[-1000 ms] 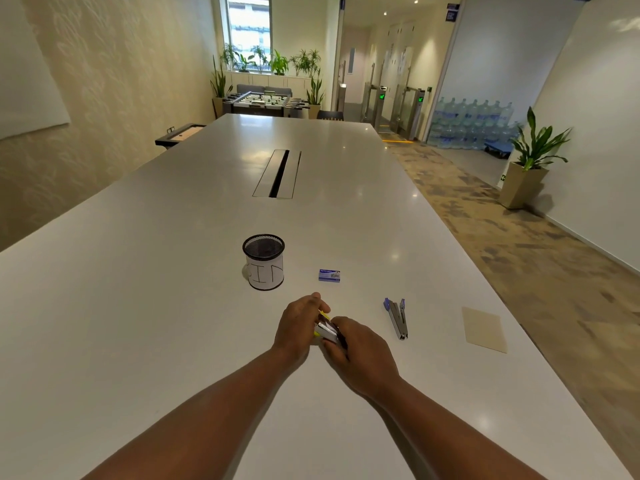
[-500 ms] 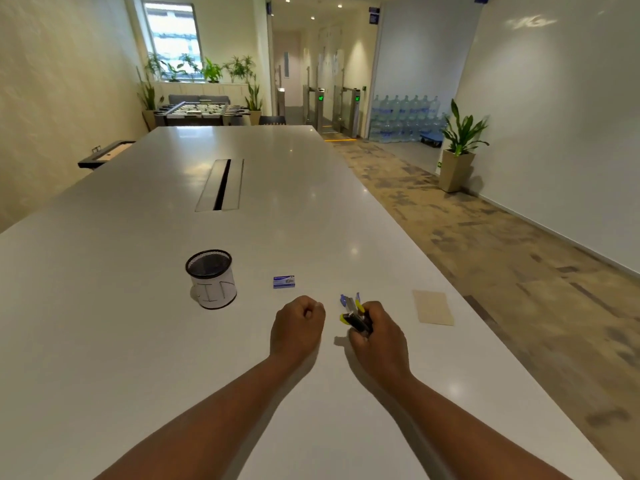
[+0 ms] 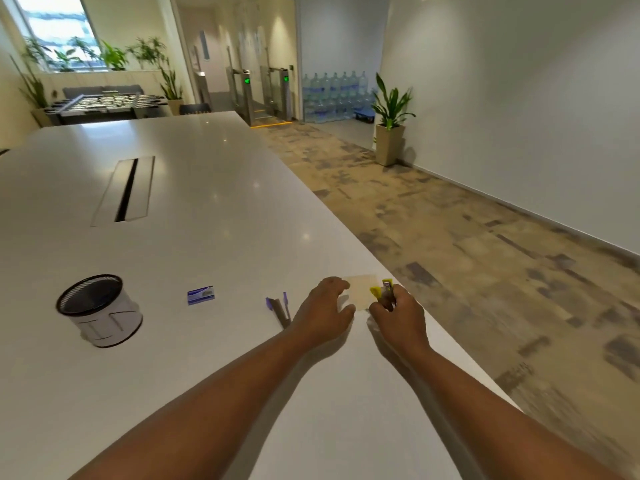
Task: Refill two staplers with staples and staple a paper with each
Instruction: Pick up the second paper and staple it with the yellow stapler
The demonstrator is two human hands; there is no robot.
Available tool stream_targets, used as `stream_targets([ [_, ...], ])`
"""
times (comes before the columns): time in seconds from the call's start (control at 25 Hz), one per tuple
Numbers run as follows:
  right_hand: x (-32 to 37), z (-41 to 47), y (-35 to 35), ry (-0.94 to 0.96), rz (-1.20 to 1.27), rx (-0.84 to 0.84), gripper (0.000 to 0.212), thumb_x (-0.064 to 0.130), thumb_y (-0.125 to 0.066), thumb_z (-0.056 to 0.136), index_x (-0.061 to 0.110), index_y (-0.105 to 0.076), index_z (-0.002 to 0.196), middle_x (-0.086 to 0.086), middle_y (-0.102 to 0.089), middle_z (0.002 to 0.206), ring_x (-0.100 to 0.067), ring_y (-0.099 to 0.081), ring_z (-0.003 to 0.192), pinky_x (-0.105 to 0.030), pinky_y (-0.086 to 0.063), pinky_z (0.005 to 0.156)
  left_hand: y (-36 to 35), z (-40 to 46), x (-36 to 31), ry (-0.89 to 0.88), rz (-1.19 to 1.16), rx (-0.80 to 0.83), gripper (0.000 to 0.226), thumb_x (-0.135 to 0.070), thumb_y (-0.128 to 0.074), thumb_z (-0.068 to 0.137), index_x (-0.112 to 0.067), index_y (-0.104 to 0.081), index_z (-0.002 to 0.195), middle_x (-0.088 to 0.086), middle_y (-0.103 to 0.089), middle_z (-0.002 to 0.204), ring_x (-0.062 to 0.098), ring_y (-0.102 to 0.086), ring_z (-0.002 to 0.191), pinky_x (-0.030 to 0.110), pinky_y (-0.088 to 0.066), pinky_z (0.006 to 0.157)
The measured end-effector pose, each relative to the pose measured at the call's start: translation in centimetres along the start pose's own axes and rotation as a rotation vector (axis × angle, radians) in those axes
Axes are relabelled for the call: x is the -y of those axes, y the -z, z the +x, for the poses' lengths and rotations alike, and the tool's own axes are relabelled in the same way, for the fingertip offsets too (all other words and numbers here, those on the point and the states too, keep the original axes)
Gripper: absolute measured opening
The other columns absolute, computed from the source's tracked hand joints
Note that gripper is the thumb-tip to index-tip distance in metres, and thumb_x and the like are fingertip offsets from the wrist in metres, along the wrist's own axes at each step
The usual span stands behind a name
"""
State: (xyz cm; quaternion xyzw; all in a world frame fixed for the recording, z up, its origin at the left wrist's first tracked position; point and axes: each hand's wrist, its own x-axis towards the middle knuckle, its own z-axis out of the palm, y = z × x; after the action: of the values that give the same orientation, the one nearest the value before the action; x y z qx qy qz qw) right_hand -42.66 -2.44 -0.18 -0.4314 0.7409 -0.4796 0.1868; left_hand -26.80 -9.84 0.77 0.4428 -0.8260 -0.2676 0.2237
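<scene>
My right hand [image 3: 398, 315] grips a yellow stapler [image 3: 382, 292], holding it at the right edge of a small beige paper [image 3: 362, 289] near the table's right edge. My left hand [image 3: 325, 311] rests on the paper's left side, fingers spread, holding nothing. A purple stapler [image 3: 278, 308] lies on the white table [image 3: 207, 202] just left of my left hand. Further left lies a small blue staple box [image 3: 201, 294].
A black mesh cup [image 3: 98, 310] with a white wrap stands at the left. A cable slot [image 3: 126, 192] runs down the table's middle. The table's right edge drops to a carpeted floor [image 3: 450, 237]; a potted plant [image 3: 391, 123] stands by the wall.
Both hands moved right from the table's middle to the beige paper. The right hand carried the yellow stapler along; the left hand opened and came down on the paper. The view swung right.
</scene>
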Motion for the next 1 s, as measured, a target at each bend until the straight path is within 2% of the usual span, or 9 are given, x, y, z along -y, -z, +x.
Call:
stream_targets([
  [0.08, -1.1, 0.5, 0.3, -0.073, 0.063, 0.01, 0.018, 0.028, -0.063, 0.074, 0.018, -0.047, 0.071, 0.005, -0.057, 0.067, -0.02, -0.055, 0.064, -0.037, -0.048, 0.061, -0.8, 2.0, -0.3, 0.023, 0.044, 0.085, 0.071, -0.037, -0.07, 0.092, -0.017, -0.041, 0.154, 0.005, -0.035, 0.164, 0.026, -0.038, 0.147, 0.038, -0.033, 0.119],
  [0.2, -2.0, 1.3, 0.3, -0.134, 0.13, 0.059, 0.017, 0.028, -0.06, 0.072, 0.015, -0.049, 0.075, 0.003, -0.056, 0.066, -0.019, -0.054, 0.062, -0.049, -0.056, 0.067, -1.3, 4.4, -0.4, 0.053, 0.22, 0.219, 0.091, -0.051, -0.069, 0.091, -0.022, -0.02, 0.162, 0.001, -0.018, 0.171, 0.03, -0.022, 0.154, 0.046, -0.027, 0.122],
  [0.28, -2.1, 1.7, 0.4, -0.143, 0.142, 0.091, 0.018, 0.028, -0.06, 0.073, 0.013, -0.053, 0.079, 0.003, -0.057, 0.066, -0.018, -0.055, 0.061, -0.05, -0.057, 0.067, -1.4, 5.2, -0.6, 0.053, 0.315, 0.258, 0.094, -0.054, -0.068, 0.088, -0.024, -0.018, 0.161, 0.002, -0.033, 0.165, 0.035, -0.027, 0.148, 0.048, -0.034, 0.114],
  [0.4, -2.2, 2.1, 0.4, -0.151, 0.214, 0.116, 0.015, 0.025, -0.06, 0.072, 0.013, -0.053, 0.078, 0.003, -0.055, 0.061, -0.018, -0.054, 0.055, -0.043, -0.052, 0.058, -1.4, 5.8, -0.6, 0.032, 0.369, 0.265, 0.084, -0.054, -0.067, 0.087, -0.024, -0.028, 0.155, 0.004, -0.053, 0.148, 0.037, -0.037, 0.135, 0.048, -0.041, 0.102],
  [0.56, -2.1, 1.8, 0.6, -0.165, 0.331, 0.072, 0.007, 0.019, -0.058, 0.071, 0.019, -0.057, 0.078, 0.003, -0.058, 0.06, -0.017, -0.056, 0.051, -0.034, -0.05, 0.051, -1.4, 5.1, -1.1, 0.004, 0.278, 0.171, 0.066, -0.046, -0.072, 0.085, -0.025, -0.048, 0.142, 0.002, -0.064, 0.133, 0.034, -0.045, 0.124, 0.044, -0.041, 0.092],
  [0.64, -2.0, 1.4, 0.8, -0.154, 0.387, 0.06, 0.01, 0.015, -0.058, 0.073, 0.018, -0.059, 0.083, 0.0, -0.056, 0.062, -0.016, -0.051, 0.05, -0.032, -0.047, 0.049, -1.4, 4.3, -1.5, -0.015, 0.259, 0.077, 0.057, -0.041, -0.074, 0.085, -0.028, -0.056, 0.138, 0.001, -0.07, 0.126, 0.031, -0.054, 0.119, 0.039, -0.043, 0.089],
  [0.8, -1.2, 0.7, 1.1, -0.224, 0.587, 0.097, 0.021, -0.002, -0.057, 0.082, 0.012, -0.064, 0.096, -0.007, -0.051, 0.074, -0.015, -0.045, 0.054, -0.027, -0.042, 0.047, 0.5, 2.4, -2.5, 0.053, -0.042, -0.069, 0.036, -0.032, -0.074, 0.086, -0.028, -0.067, 0.121, 0.0, -0.074, 0.111, 0.023, -0.066, 0.099, 0.033, -0.048, 0.078],
  [0.92, 0.4, 0.0, 0.8, -0.16, 0.567, 0.117, 0.018, 0.002, -0.065, 0.084, 0.017, -0.068, 0.093, 0.001, -0.062, 0.076, -0.009, -0.055, 0.059, -0.023, -0.047, 0.054, 3.5, 0.2, -2.4, 0.097, -0.211, -0.101, 0.034, -0.031, -0.076, 0.088, -0.024, -0.069, 0.121, -0.002, -0.073, 0.106, 0.019, -0.067, 0.092, 0.03, -0.048, 0.073],
  [1.0, 2.4, -0.9, -0.4, -0.073, 0.533, 0.179, 0.011, 0.01, -0.068, 0.084, 0.021, -0.067, 0.086, 0.006, -0.063, 0.072, -0.009, -0.055, 0.059, -0.026, -0.045, 0.056, 5.9, -1.8, -1.6, 0.166, -0.509, -0.082, 0.028, -0.028, -0.075, 0.091, -0.023, -0.071, 0.119, 0.0, -0.075, 0.094, 0.019, -0.069, 0.082, 0.029, -0.051, 0.068],
])
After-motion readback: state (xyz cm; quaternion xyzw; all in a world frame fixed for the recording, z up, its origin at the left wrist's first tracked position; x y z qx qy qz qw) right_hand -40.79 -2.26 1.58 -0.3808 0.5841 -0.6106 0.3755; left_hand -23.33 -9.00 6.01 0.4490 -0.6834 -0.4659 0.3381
